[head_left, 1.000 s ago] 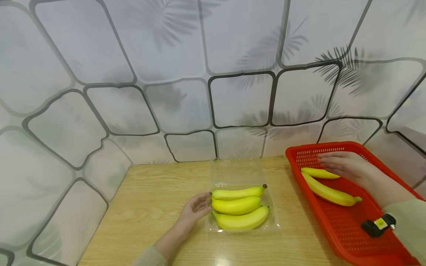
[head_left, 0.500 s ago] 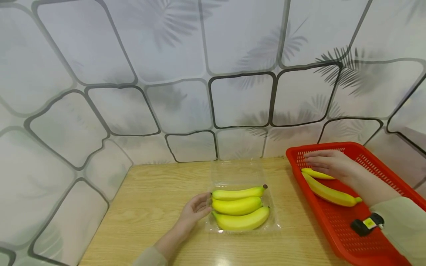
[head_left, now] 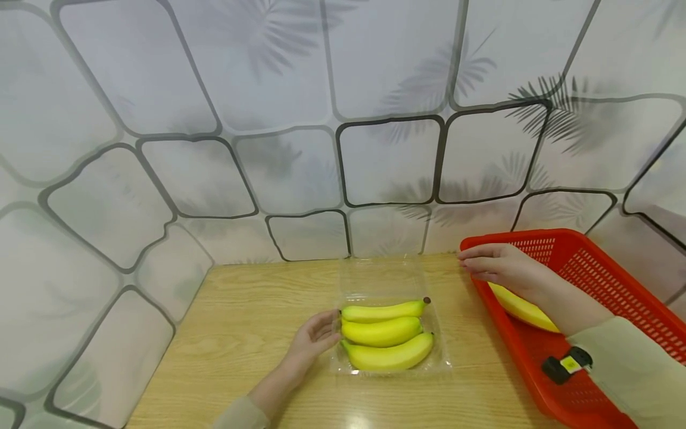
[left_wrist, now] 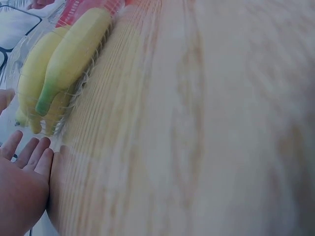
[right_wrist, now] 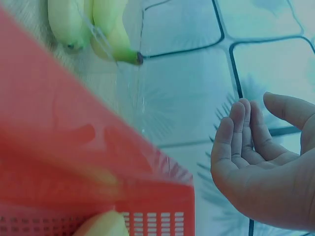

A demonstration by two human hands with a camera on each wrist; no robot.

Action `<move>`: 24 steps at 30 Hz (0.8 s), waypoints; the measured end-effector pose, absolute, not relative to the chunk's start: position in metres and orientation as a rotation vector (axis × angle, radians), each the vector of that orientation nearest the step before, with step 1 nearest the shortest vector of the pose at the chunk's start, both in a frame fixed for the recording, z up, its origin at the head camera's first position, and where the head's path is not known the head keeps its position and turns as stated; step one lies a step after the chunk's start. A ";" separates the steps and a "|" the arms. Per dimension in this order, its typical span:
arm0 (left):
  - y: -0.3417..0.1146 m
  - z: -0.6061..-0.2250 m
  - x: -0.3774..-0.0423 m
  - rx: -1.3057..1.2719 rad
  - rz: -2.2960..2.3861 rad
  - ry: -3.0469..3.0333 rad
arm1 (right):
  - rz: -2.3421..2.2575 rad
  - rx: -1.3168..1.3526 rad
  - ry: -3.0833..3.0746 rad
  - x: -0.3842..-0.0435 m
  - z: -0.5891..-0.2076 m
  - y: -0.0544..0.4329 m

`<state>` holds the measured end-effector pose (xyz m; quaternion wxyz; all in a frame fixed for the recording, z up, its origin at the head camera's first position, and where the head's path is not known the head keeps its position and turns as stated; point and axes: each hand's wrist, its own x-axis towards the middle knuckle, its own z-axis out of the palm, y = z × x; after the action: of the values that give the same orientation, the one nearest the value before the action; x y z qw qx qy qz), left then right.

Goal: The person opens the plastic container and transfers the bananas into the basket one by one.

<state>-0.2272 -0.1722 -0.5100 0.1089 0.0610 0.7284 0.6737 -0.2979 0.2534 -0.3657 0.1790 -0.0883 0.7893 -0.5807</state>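
In the head view a clear plastic clamshell box [head_left: 382, 280] lies with its lid folded back on the table. Three bananas are side by side in it: an upper banana [head_left: 383, 311], a middle banana [head_left: 382, 332] and a lower banana [head_left: 393, 353]. My left hand [head_left: 311, 339] is at the box's left end, fingers relaxed and tips right at its side; the left wrist view shows the same hand [left_wrist: 22, 191] holding nothing. Over the red basket's near-left rim is my right hand [head_left: 509, 271], fingers extended. Its palm is bare in the right wrist view, where the hand [right_wrist: 266, 172] appears beside the basket.
The red perforated basket [head_left: 520, 363] stands at the table's right side, with a banana [head_left: 522, 310] inside, partly covered by the right hand. A patterned wall [head_left: 300, 173] rises behind the wooden table [head_left: 236, 333].
My right hand has moved left across the basket to its left rim, now covering the smaller-looking banana there. The left hand, box and its bananas have stayed in place.
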 end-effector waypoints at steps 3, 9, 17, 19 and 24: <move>-0.172 -0.510 -0.227 0.176 1.977 2.151 | -1.642 -0.275 2.215 -0.297 -0.365 0.244; -0.173 -0.511 -0.228 0.185 1.983 2.159 | -1.641 -0.281 2.192 -0.297 -0.365 0.228; -0.172 -0.512 -0.228 0.177 1.987 2.163 | -1.611 -0.299 2.189 -0.296 -0.366 0.212; -0.172 -0.512 -0.228 0.177 1.982 2.165 | -1.602 -0.302 2.194 -0.296 -0.368 0.210; -0.172 -0.512 -0.228 0.183 1.975 2.168 | -1.602 -0.298 2.183 -0.296 -0.373 0.205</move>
<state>-0.2282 -0.1719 -0.5118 0.1012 0.0619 0.7340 0.6687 -0.2955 0.2052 -0.3733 0.2074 -0.1070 0.7839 -0.5753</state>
